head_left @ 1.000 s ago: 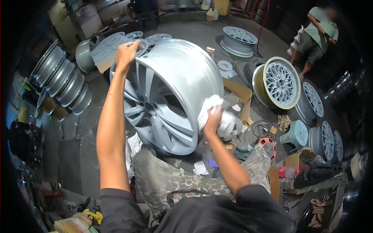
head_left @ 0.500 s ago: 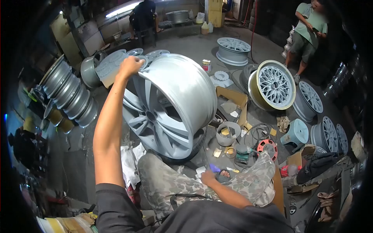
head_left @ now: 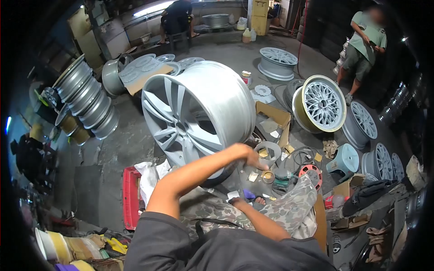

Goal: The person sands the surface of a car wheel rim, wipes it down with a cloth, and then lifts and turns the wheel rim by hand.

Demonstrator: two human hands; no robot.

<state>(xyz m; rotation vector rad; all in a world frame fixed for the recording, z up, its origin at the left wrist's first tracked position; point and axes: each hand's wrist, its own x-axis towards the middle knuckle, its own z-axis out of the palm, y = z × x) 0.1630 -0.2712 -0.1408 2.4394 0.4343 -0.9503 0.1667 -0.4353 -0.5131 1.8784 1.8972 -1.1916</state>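
Note:
A large silver alloy wheel (head_left: 181,127) stands tilted in front of me on a dark tire (head_left: 217,179). My left hand (head_left: 247,156) is off the wheel, stretched across its lower right side, with fingers reaching down and slightly blurred. Below and beside those fingers are a grey round tub (head_left: 270,151) and a roll of tape (head_left: 267,176). My right hand (head_left: 237,203) is low by my leg, its fingers closed at a small white piece of paper (head_left: 233,194). A green power sander (head_left: 282,180) lies further right.
A cardboard box (head_left: 275,116) and a mesh-spoke wheel (head_left: 323,104) stand to the right, near a pale blue stool (head_left: 344,156). Stacked rims (head_left: 88,101) are at the left, above a red crate (head_left: 131,198). One person (head_left: 368,38) stands back right; another (head_left: 177,20) sits behind.
My left hand has let go of the wheel's top rim and moved down and right toward the tub. My right hand stays low near the white paper. The view has shifted slightly.

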